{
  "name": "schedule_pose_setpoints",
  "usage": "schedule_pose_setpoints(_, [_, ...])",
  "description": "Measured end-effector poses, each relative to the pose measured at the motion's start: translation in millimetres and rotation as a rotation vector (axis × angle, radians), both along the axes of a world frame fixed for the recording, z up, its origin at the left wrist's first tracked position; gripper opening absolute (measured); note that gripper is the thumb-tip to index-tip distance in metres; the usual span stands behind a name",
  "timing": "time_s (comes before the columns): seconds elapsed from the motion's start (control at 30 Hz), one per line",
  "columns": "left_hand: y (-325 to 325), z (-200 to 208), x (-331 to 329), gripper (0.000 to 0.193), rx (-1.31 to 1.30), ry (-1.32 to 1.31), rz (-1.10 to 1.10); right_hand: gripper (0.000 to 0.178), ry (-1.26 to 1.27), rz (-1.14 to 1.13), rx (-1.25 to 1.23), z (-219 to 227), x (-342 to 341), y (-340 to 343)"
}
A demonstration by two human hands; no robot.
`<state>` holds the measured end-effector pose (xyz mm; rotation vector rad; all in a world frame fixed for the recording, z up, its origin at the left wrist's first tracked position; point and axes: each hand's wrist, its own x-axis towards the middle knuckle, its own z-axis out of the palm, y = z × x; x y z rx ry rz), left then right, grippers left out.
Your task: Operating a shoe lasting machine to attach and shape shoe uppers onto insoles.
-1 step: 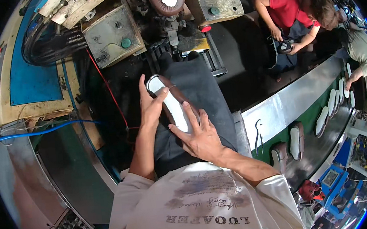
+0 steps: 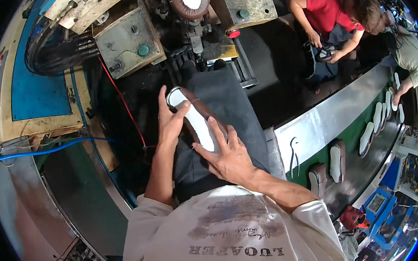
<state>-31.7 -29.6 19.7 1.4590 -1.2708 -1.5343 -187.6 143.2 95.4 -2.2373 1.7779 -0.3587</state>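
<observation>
A brown shoe upper (image 2: 202,105) with a white insole (image 2: 198,124) facing up lies over my lap, tilted a little to the left at its far end. My left hand (image 2: 170,121) grips that far end, where a shiny curved edge shows; its thumb presses on the white insole and the other fingers wrap the side. Around the near end is my right hand (image 2: 228,153), its thumb and fingers spread across the insole and the brown side. The underside of the shoe is hidden.
Ahead stands a grimy machine holding another brown shoe (image 2: 191,11), between control boxes (image 2: 131,41) with buttons. On the right, metal pincers (image 2: 294,155) lie beside a green conveyor (image 2: 309,162) carrying several shoes. Two people work farther right. A blue hose (image 2: 48,149) runs at left.
</observation>
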Motion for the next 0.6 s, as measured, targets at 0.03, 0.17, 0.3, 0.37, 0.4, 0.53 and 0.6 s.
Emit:
schedule_pose_setpoints(0.03, [-6, 0, 3, 0.075, -0.027, -0.056, -0.051, 0.066, 0.007, 0.001, -0.007, 1, -4, -1])
schedule_pose_setpoints(0.17, [-39, -7, 10, 0.038, -0.036, -0.13, -0.045, 0.067, -0.04, -0.013, 0.003, 5, -12, -1])
schedule_pose_setpoints(0.3, [-36, -33, 23, 0.03, -0.287, -0.236, -0.063, 0.071, -0.152, 0.02, 0.04, 8, -21, -3])
schedule_pose_setpoints(0.37, [-34, -35, 17, 0.028, -0.426, -0.321, -0.089, 0.074, -0.163, 0.021, 0.045, 7, -25, -1])
schedule_pose_setpoints(0.4, [-33, -31, 10, 0.028, -0.433, -0.357, -0.101, 0.073, -0.183, 0.009, 0.052, 4, -30, 1])
schedule_pose_setpoints(0.53, [-72, -15, -10, 0.049, -0.16, 0.04, -0.259, 0.065, -0.422, -0.19, 0.122, 17, -52, 6])
schedule_pose_setpoints(0.6, [-131, 17, -37, 0.064, -0.292, 0.142, -0.087, 0.069, -0.385, -0.272, 0.061, 24, -65, 10])
